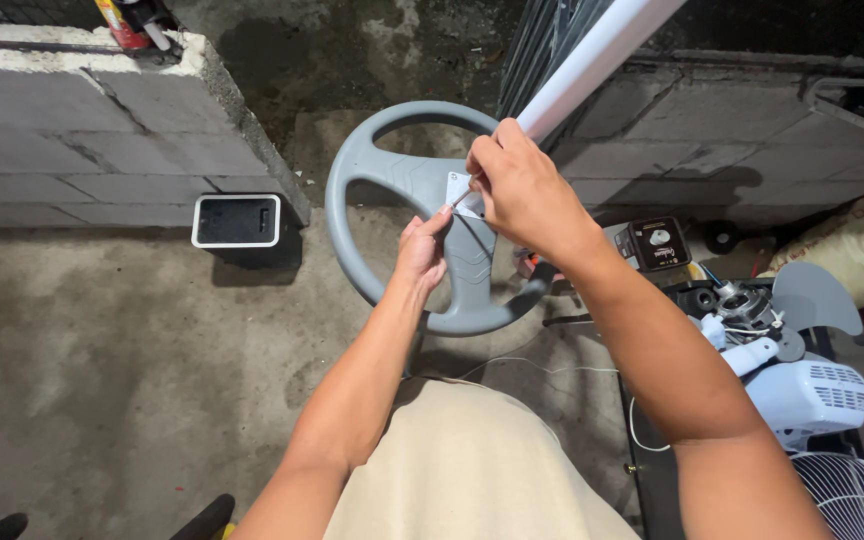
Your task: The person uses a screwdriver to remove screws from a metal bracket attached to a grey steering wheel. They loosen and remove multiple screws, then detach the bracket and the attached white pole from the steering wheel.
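A grey round fan base point(372, 160), shaped like a wheel with spokes, stands upright in front of me with a white pole point(592, 60) rising from its hub. My right hand point(517, 185) grips a thin tool, its tip at a small white plate point(457, 190) on the hub. My left hand point(422, 250) is below it, fingers pinched at the same spot by the tool tip. What the left fingers pinch is too small to tell.
A dismantled fan lies at right: motor point(747, 305), grey blade point(817, 295), white housing point(812, 395), wire grille point(857, 495). A concrete block wall point(102, 130) is at left with a small black-and-white box point(237, 220) at its foot. White cable point(552, 368) crosses the concrete floor.
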